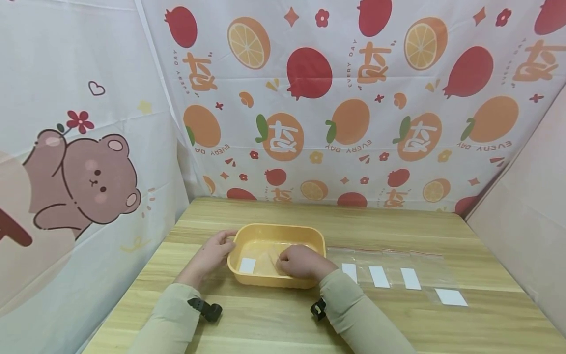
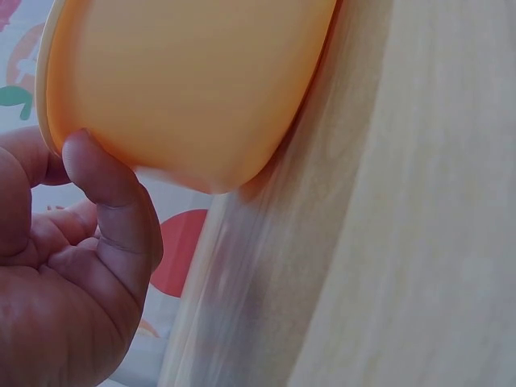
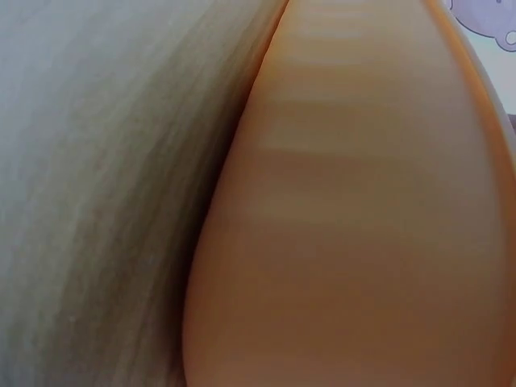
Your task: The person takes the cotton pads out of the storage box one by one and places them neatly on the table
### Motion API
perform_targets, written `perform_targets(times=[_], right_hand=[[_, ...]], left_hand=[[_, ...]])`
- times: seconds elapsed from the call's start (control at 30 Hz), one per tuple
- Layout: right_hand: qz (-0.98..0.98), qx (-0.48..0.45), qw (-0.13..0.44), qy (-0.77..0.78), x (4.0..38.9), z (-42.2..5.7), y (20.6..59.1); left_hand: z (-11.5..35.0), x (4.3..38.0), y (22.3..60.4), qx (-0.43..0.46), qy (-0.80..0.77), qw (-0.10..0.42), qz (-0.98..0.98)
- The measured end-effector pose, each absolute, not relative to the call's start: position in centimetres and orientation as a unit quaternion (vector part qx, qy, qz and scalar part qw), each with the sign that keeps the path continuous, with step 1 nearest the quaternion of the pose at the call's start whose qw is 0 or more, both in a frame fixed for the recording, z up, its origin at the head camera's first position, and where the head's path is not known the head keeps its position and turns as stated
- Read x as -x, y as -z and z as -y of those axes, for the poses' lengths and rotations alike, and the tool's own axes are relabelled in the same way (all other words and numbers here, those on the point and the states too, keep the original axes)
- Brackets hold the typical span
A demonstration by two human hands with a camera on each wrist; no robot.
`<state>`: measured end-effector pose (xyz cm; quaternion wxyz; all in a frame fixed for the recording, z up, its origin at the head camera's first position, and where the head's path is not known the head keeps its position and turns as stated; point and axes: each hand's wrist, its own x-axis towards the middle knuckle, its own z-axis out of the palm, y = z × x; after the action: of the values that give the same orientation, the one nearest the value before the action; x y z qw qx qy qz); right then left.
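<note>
A yellow plastic basin (image 1: 283,281) stands on the wooden table. At its left end my left hand (image 1: 217,250) grips the rim; the left wrist view shows the hand (image 2: 89,258) with a fingertip against the basin's outer wall (image 2: 193,89). My right hand (image 1: 300,261) reaches over the near rim into the basin, fingers curled at a thin clear plastic bag (image 1: 273,256). A white label (image 1: 246,265) shows in the basin's left part. The right wrist view holds only the basin's outer side (image 3: 347,210); the right fingers are hidden there.
Right of the basin, several clear zip bags with white labels lie in a row on the table (image 1: 247,324), among them a bag's label (image 1: 379,277) and, at the row's right end, another label (image 1: 451,297). A fruit-print curtain (image 1: 309,123) hangs behind the table.
</note>
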<state>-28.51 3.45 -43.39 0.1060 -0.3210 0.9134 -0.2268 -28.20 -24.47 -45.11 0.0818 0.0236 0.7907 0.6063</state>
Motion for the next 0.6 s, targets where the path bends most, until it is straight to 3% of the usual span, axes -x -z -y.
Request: perform_targets(times=[0.6], right_hand=[[-0.915,0.318,0.009,0.246,28.0,-4.9,40.6]], left_hand=[[24.4,28.0,44.8,-0.024,-0.609,0.086,-0.788]])
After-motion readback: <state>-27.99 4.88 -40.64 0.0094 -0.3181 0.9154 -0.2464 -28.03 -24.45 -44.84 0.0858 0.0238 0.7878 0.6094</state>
